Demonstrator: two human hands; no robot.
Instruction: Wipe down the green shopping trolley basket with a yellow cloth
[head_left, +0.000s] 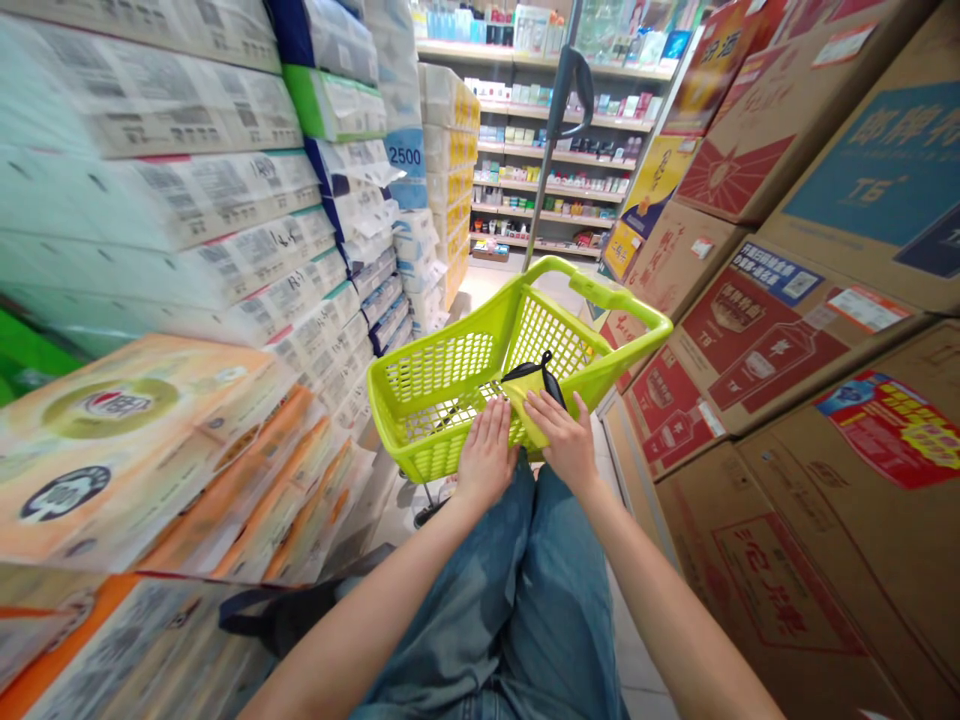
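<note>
A lime-green plastic shopping basket (442,372) stands on the aisle floor in front of my knees. My left hand (486,455) lies flat on its near rim, fingers stretched out and holding nothing. My right hand (568,442) rests beside it, its fingers spread flat on a folded yellow-green pouch with a black strap (528,386) that sits at the basket's near edge. The thumb points up, apart from the pouch. I can see nothing else in the basket through its mesh walls. My jeans fill the bottom of the view.
Stacked packs of tissue paper (225,230) wall the left side. Brown cardboard cartons (787,330) lean in on the right. The basket's grey pull handle (564,90) rises behind it. Store shelves (555,150) close the far end of the narrow aisle. A dark bag (289,615) lies by my left leg.
</note>
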